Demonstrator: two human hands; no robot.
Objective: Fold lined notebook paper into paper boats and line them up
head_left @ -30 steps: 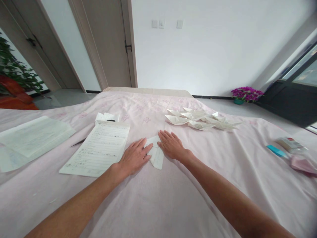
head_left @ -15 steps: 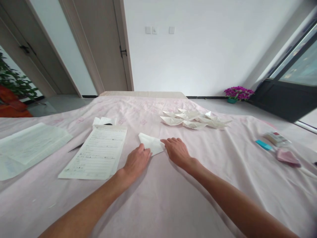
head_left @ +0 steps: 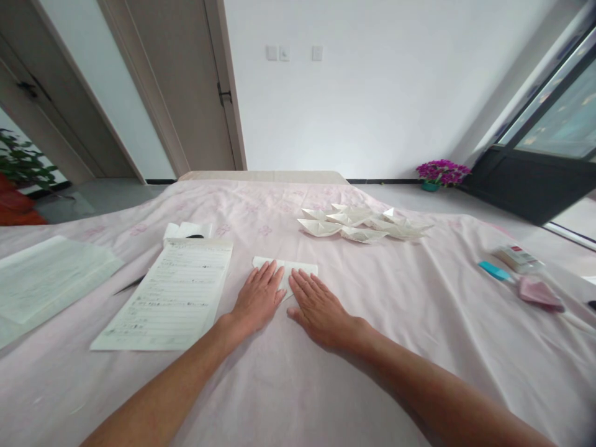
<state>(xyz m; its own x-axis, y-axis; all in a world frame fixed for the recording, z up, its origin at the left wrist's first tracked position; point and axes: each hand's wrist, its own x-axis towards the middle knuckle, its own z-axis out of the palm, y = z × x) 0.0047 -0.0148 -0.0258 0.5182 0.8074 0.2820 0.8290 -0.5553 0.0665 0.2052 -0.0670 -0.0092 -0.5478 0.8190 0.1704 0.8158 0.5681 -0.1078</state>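
A folded sheet of white paper [head_left: 285,282] lies on the pink cloth, its long edge toward the far side. My left hand [head_left: 259,297] rests flat on its left part, fingers stretched out. Over the right part lies my right hand [head_left: 319,307], also flat, its thumb apart from the fingers. Much of the paper is hidden beneath both hands. Beyond them, to the right, several folded paper boats [head_left: 358,222] sit in a cluster.
Left of my hands is a stack of written lined sheets [head_left: 172,298], with a dark pointed object [head_left: 133,284] partly under it. Larger pale sheets [head_left: 51,279] lie farther left. At right are a blue item [head_left: 493,270], a packet [head_left: 518,258] and a pink item [head_left: 539,293].
The folded paper has turned so its long edge faces away from me. Both hands have moved onto it and flattened, fingers now stretched out. The view has shifted slightly.
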